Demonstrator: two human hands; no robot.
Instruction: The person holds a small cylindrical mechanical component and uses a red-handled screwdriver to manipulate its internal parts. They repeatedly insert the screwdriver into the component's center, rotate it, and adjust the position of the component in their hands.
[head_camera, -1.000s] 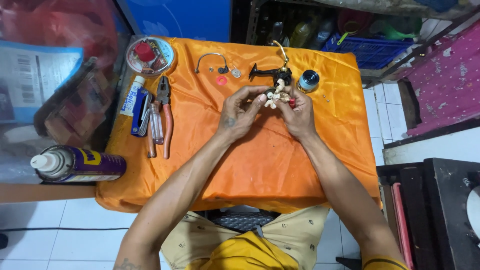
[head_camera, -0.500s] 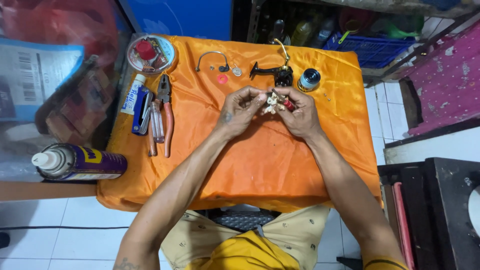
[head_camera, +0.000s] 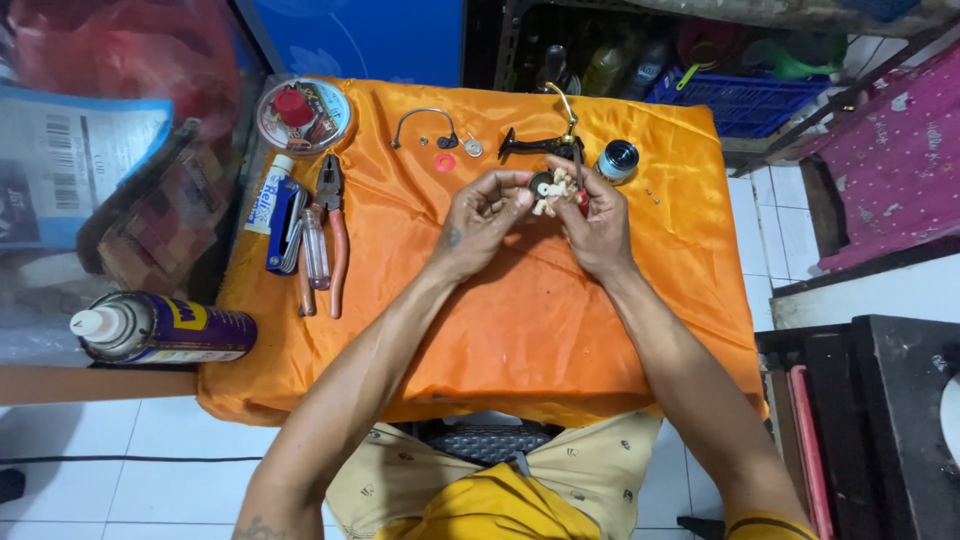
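Both hands, left (head_camera: 482, 222) and right (head_camera: 598, 222), pinch what looks like a reel part (head_camera: 553, 190).

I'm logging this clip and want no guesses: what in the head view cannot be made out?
- Small part between left hand and right hand: fingers cover most of it; kind unclear.
- Loose bits on the orange cloth: too small to identify.
- Spray can: its far side faces away.
- Black box: cut by the right edge.
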